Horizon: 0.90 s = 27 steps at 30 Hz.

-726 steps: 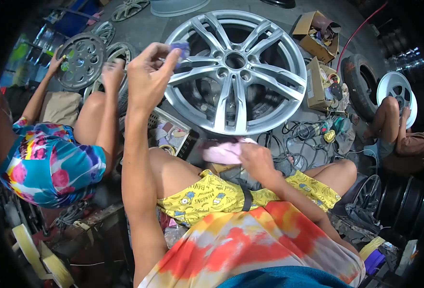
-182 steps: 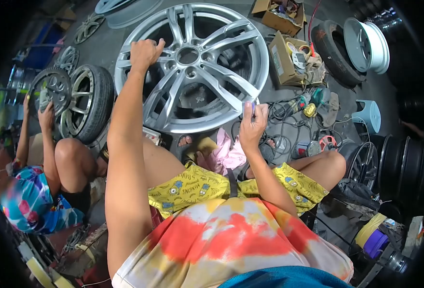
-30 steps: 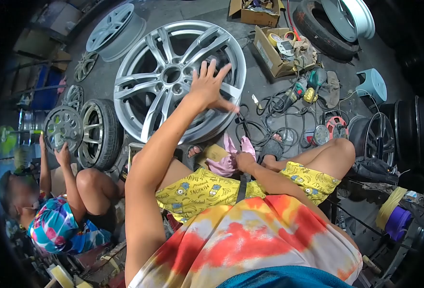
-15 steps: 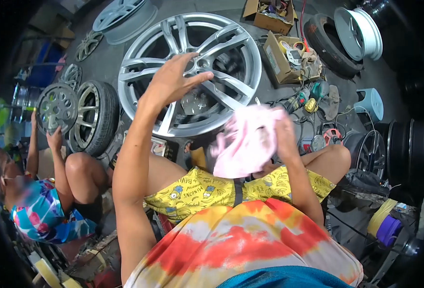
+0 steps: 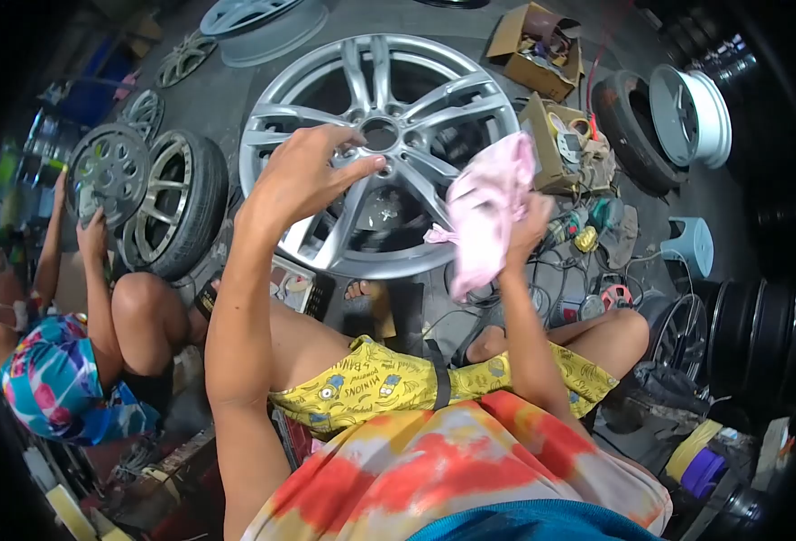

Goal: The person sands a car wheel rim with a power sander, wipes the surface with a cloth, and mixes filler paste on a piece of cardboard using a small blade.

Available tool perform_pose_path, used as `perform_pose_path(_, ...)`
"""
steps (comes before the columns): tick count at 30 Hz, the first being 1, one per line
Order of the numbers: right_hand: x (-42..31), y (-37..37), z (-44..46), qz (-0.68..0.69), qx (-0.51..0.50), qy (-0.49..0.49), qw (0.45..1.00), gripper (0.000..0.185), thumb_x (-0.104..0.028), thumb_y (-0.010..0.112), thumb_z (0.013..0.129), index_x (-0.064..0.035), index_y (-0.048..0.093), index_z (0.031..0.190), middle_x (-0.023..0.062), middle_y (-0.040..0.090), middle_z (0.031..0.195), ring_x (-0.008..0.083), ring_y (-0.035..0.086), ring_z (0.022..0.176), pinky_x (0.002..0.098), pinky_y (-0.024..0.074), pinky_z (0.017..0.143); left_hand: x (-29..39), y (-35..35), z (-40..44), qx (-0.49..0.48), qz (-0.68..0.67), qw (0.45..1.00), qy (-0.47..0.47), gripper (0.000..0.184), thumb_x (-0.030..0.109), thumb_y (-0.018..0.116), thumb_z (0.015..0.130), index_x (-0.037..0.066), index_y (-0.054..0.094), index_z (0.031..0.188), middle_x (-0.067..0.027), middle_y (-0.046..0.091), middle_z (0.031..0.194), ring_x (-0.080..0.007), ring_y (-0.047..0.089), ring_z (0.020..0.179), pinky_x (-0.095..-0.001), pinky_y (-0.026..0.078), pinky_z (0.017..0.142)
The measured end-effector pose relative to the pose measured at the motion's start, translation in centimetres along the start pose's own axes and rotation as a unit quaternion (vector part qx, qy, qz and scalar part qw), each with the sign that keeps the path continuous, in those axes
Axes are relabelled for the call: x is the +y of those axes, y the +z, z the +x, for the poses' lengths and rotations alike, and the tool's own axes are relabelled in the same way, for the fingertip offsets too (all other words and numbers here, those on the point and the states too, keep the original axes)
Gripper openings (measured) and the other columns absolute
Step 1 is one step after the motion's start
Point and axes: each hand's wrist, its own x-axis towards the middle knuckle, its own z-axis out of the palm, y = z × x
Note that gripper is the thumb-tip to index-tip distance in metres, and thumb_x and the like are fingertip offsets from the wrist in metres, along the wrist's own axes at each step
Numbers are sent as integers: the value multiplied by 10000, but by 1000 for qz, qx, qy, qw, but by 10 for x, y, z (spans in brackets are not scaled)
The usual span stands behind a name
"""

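A large silver wheel rim (image 5: 396,261) with paired spokes lies in front of me, face up. My left hand (image 5: 312,171) is over its left half, fingers and thumb spread apart with nothing between them; whether it touches the spokes cannot be made out. My right hand (image 5: 529,230) grips a pink cloth (image 5: 493,212) at the cloth's right side. The cloth is raised and hangs over the rim's lower right edge, partly hiding it. My right fingers are slightly blurred and partly behind the cloth.
At left a seated person (image 5: 55,370) holds a dark wheel cover (image 5: 109,171) beside a tyre (image 5: 204,212). Cardboard boxes (image 5: 542,54), another tyre (image 5: 628,135) and a white rim (image 5: 700,117) stand at the upper right. Cables, power tools and a blue stool (image 5: 689,245) lie right.
The pink cloth, low by my legs a second ago, has been lifted by my right hand up to the rim. My left hand has moved left from the rim's right side. The view has shifted.
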Motion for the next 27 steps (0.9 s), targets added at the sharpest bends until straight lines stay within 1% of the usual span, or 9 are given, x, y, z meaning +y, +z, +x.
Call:
perform_pose_path(4,60,50,100,-28,-107,-13,994,157,-144,675,873,-25,601,943,196,610,910,431,606,903,485,466,781,-15,-5,-8,4,46,999,-27,455,395,736,902,-35,734,1052,-206,734,1033,-392,691,961,-434,534,856)
perform_pose_path(7,66,98,158,-33,-150,-114,982,232,-235,659,919,-15,606,968,216,645,915,455,616,883,500,475,778,-23,9,-13,22,71,997,15,477,442,744,880,9,739,1080,-218,729,955,-383,698,953,-478,539,862)
perform_pose_path(11,91,124,182,-84,-181,-52,979,478,-470,630,940,7,623,977,267,677,904,489,645,874,526,492,798,-4,13,-17,-52,36,998,10,469,427,753,871,7,744,1079,-231,732,958,-392,701,960,-475,544,863)
perform_pose_path(17,53,63,122,-18,-218,170,961,773,-595,642,915,143,662,1143,286,704,1065,322,682,951,413,513,863,-10,11,-22,-39,45,998,18,490,444,739,879,4,739,1095,-247,727,983,-403,699,964,-459,535,885)
perform_pose_path(19,44,45,90,72,-252,369,892,735,-582,575,972,117,661,1183,211,714,1065,255,675,949,391,520,860,-11,8,-22,-44,47,998,10,509,461,738,871,-10,742,1064,-253,725,961,-406,702,937,-457,539,871)
perform_pose_path(22,6,20,4,314,-121,397,854,652,-486,419,1079,112,638,1221,199,716,1071,276,691,936,386,529,837,-14,12,-16,-46,43,997,41,494,443,731,877,-30,742,1020,-253,721,926,-409,698,890,-452,539,830)
perform_pose_path(23,-12,7,-21,157,-116,391,899,657,-480,398,1084,124,632,1196,238,715,1060,325,698,944,418,530,845,-9,12,-14,-48,44,997,34,494,440,728,879,-33,740,1020,-258,718,926,-409,698,889,-452,536,821)
perform_pose_path(25,-31,-8,-96,155,-166,221,949,484,-313,407,1074,94,592,1258,275,695,1108,414,669,1021,469,506,906,-8,22,-5,-54,51,996,51,500,442,726,882,-35,738,1029,-256,721,923,-406,701,883,-451,537,812)
perform_pose_path(27,-44,-22,-167,88,-335,58,936,446,-283,441,1037,45,588,1301,251,685,1197,430,648,1102,485,501,944,8,21,-2,-74,53,994,53,503,443,723,885,-36,736,1039,-253,725,929,-404,703,888,-448,540,813)
